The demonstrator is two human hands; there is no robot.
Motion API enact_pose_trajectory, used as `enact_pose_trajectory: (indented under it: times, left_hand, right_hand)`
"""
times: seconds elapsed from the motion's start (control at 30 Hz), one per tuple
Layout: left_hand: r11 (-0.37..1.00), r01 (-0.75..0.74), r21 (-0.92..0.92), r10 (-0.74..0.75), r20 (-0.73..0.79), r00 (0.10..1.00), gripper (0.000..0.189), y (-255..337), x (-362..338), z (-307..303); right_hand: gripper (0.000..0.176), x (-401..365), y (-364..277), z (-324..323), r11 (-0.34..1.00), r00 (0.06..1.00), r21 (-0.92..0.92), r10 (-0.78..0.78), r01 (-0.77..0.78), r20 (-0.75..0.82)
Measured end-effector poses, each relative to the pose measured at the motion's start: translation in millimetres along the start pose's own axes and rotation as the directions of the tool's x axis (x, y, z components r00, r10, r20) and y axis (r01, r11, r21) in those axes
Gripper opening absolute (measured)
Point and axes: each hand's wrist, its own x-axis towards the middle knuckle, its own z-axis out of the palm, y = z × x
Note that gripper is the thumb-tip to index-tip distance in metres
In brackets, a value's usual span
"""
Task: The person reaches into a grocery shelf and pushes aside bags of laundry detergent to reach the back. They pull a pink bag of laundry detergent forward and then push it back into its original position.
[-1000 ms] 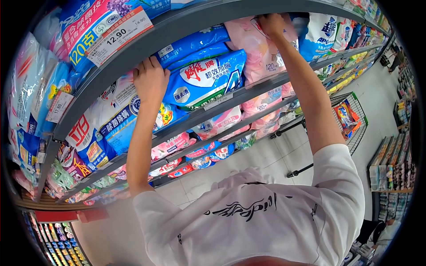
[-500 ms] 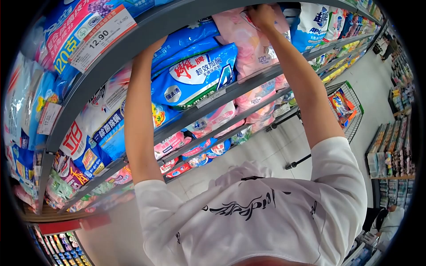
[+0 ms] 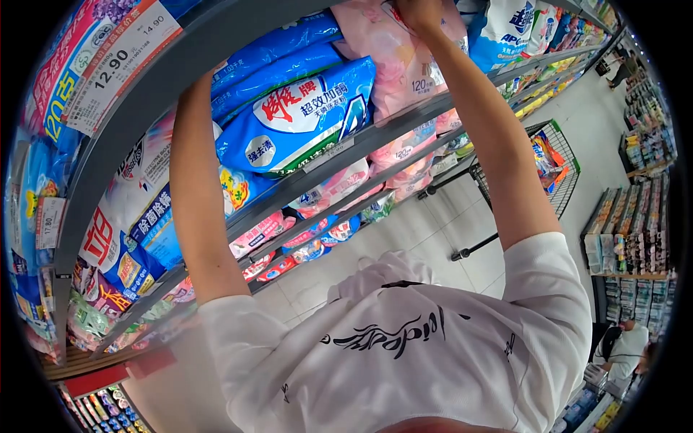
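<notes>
My right hand (image 3: 421, 13) is at the upper part of a pink floral detergent bag (image 3: 372, 40), partly cut off by the frame's top edge. Its fingers look curled against the plastic. My left forearm (image 3: 193, 166) reaches up behind the dark shelf rail, which hides the left hand; the wrist is beside a blue laundry powder bag (image 3: 271, 49). Between my arms, another blue laundry powder bag (image 3: 296, 119) with red and white lettering leans on the shelf front. A blue-and-white bag (image 3: 498, 36) stands right of the pink one.
A curved dark shelf rail (image 3: 137, 94) with price tags (image 3: 119, 61) passes close overhead. Lower shelves hold more detergent bags (image 3: 332, 187). A shopping cart (image 3: 563, 159) with an orange bag stands right of me. Another person (image 3: 624, 350) is at the lower right.
The view has shifted, so the shelf and both arms sit further left and a little higher. The right hand stays at the pink bag. No bag has clearly moved on the shelf.
</notes>
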Motion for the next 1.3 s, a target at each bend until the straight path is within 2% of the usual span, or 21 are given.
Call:
enact_pose_trajectory:
  times: [0.2, 0.3, 0.4, 0.5, 0.6, 0.7, 0.77, 0.8, 0.9, 1.13, 1.3]
  left_hand:
    - [0.999, 0.033, 0.010, -0.033, 0.032, 0.999, 0.043, -10.3, -7.9, -10.8]
    - [0.999, 0.047, 0.017, -0.047, 0.046, 0.998, 0.043, -13.7, -10.0, -14.5]
    - [0.997, 0.065, 0.028, -0.067, 0.056, 0.996, 0.044, -14.9, -12.8, -18.9]
    - [0.996, 0.084, 0.035, -0.086, 0.068, 0.994, 0.045, -14.1, -16.8, -23.9]
    - [0.995, 0.094, 0.045, -0.098, 0.086, 0.992, 0.045, -15.6, -17.1, -25.9]
    - [0.993, 0.107, 0.054, -0.112, 0.106, 0.988, 0.046, -17.9, -14.8, -27.9]
    - [0.992, 0.112, 0.061, -0.119, 0.124, 0.985, 0.046, -20.0, -13.3, -27.5]
    - [0.991, 0.116, 0.063, -0.124, 0.131, 0.984, 0.046, -21.1, -12.1, -27.3]
    - [0.990, 0.125, 0.069, -0.134, 0.146, 0.980, 0.047, -20.6, -5.3, -24.5]
    - [0.988, 0.130, 0.078, -0.143, 0.190, 0.971, 0.049, -17.8, 25.4, -5.3]
    - [0.988, 0.123, 0.095, -0.142, 0.233, 0.962, 0.050, -18.1, 35.9, 3.6]
  right_hand:
    - [0.032, 1.2, -7.3, -5.2, 0.992, 0.993, 0.092, 0.074, -0.083, 0.094]
    - [0.032, 0.8, -9.3, -7.4, 0.991, 0.994, 0.107, 0.069, -0.077, 0.082]
    - [0.031, -1.4, -18.4, -16.1, 0.988, 0.999, 0.149, 0.026, -0.032, 0.037]
    - [0.031, -0.5, -8.9, -5.8, 0.984, 0.992, 0.140, -0.103, 0.112, -0.070]
    - [0.032, -0.8, -16.3, -16.8, 0.985, 0.999, 0.166, -0.044, 0.041, 0.020]
    - [0.035, -3.7, -17.0, -16.0, 0.983, 0.997, 0.178, -0.033, 0.045, -0.071]
    - [0.036, -3.6, -15.6, -14.8, 0.982, 0.999, 0.185, 0.032, -0.034, 0.015]
    - [0.037, -2.7, -15.0, -14.1, 0.980, 0.996, 0.186, 0.061, -0.071, 0.058]
    - [0.044, -3.3, -11.8, -5.9, 0.997, 0.997, 0.021, 0.080, -0.080, -0.019]
    - [0.041, -4.3, -12.4, -5.2, 0.998, 0.995, 0.037, 0.058, -0.055, -0.077]
    - [0.039, -3.0, -13.8, -8.2, 0.997, 0.997, 0.034, 0.064, -0.062, -0.045]
